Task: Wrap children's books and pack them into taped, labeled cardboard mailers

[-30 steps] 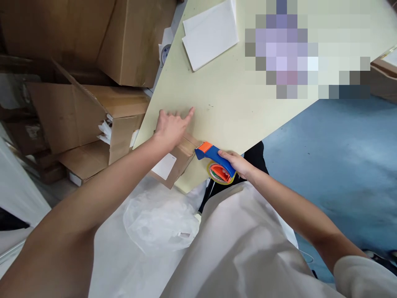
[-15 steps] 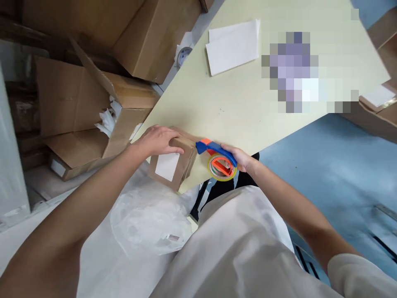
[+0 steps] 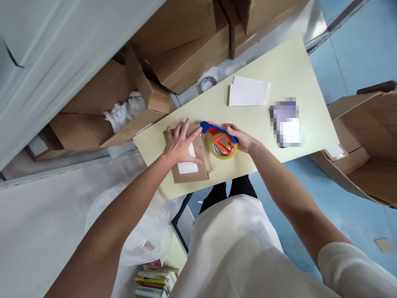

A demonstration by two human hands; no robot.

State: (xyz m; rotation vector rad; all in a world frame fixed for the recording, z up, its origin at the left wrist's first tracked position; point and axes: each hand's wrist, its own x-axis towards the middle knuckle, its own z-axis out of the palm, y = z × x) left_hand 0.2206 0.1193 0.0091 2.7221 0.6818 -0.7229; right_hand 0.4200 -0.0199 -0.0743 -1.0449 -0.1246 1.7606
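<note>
The left hand (image 3: 181, 145) has been spread across the box (image 3: 198, 148) on the table (image 3: 248, 120); the tape dispenser (image 3: 218, 131) is gripped by the right hand (image 3: 243, 140): one slip, and the left could be scraped!

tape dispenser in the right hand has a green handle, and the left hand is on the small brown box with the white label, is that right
Not quite: the handle is blue, not green, as the head view shows. The tape dispenser is in the right hand, and the left hand is on the small brown box with the white label.
</note>
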